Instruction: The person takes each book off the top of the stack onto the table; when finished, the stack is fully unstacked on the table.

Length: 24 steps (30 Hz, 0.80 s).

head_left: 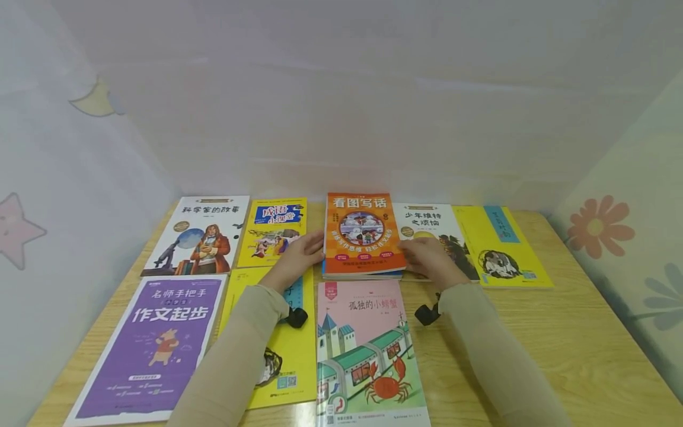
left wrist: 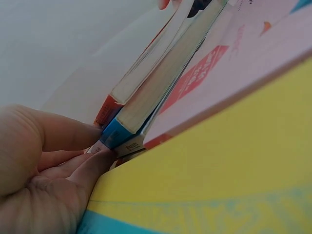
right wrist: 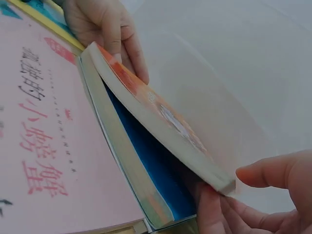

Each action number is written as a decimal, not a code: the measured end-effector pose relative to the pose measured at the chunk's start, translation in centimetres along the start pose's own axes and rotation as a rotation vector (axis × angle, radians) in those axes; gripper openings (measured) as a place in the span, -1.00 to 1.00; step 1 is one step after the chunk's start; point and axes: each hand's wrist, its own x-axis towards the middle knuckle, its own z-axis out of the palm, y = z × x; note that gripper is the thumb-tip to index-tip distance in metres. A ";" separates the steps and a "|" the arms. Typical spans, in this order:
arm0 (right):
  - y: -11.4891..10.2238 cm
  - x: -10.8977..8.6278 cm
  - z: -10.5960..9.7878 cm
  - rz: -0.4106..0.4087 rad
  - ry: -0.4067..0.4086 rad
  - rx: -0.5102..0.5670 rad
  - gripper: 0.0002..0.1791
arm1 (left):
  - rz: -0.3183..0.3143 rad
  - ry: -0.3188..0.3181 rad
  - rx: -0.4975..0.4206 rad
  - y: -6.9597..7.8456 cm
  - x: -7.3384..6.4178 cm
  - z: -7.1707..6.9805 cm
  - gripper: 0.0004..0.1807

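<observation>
An orange picture-writing book (head_left: 363,261) tops a small stack at the back middle. Below it lies a thick book with a blue cover (right wrist: 146,151) and blue spine (left wrist: 116,135). My right hand (head_left: 433,261) grips the orange book's near right corner, fingers underneath and thumb by the edge. That side tilts up, leaving a wedge-shaped gap over the blue cover. On the stack's left, my left hand (head_left: 296,256) touches the spines with extended fingers (left wrist: 73,134). A pink book with a red crab (head_left: 368,350) lies just in front of the stack.
Left of the stack lie a scientist-story book (head_left: 197,237), a small yellow book (head_left: 272,234), a purple book (head_left: 155,332) and a larger yellow book (head_left: 290,362). To the right are a white book (head_left: 427,219) and another yellow one (head_left: 504,249), all on a wooden table (head_left: 576,356).
</observation>
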 end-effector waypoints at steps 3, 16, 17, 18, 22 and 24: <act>-0.1 0.3 -0.1 -0.001 -0.038 0.078 -0.50 | 0.007 0.000 -0.002 0.0 0.0 -0.1 -0.30; 0.0 1.1 0.0 -0.042 -0.013 0.131 -0.55 | -0.009 -0.001 0.001 0.0 -0.1 -0.2 -0.30; 0.1 1.1 0.0 -0.051 -0.011 0.120 -0.53 | -0.008 -0.001 0.003 0.0 -0.1 -0.1 -0.30; 0.2 1.0 -0.1 -0.059 -0.007 0.106 -0.51 | -0.010 0.001 0.005 0.0 -0.1 -0.1 -0.30; 0.6 0.5 -0.2 -0.105 0.011 0.078 -0.47 | -0.013 -0.002 0.005 0.0 -0.1 -0.1 -0.30; 0.8 0.0 -0.3 -0.134 0.011 0.082 -0.48 | -0.010 -0.005 0.003 0.0 -0.1 0.0 -0.30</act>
